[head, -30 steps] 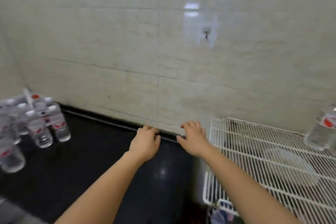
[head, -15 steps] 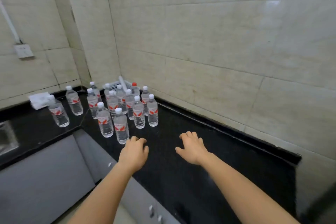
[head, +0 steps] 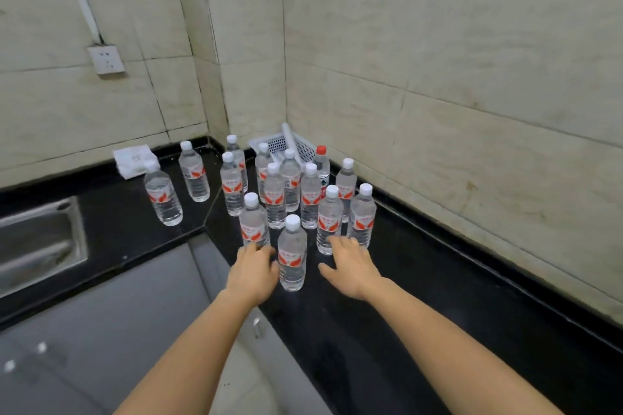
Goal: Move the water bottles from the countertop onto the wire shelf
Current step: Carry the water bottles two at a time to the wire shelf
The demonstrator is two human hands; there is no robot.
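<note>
Several clear water bottles with white caps and red-and-white labels stand upright in the corner of the black countertop. The nearest bottle stands between my hands. My left hand is just left of it, fingers apart, its fingertips at the base of another bottle. My right hand is open to the right, its fingertips reaching the foot of a bottle. Neither hand grips anything. One bottle at the back has a red cap. The wire shelf is out of view.
A white plastic basket leans in the far corner behind the bottles. A steel sink is set into the counter at left, with a folded white cloth by the wall. A wall socket hangs above. Grey cabinet fronts lie below.
The view has swung left from the wire shelf to the corner with the bottles. Both hands have moved forward and now reach the front bottles.
</note>
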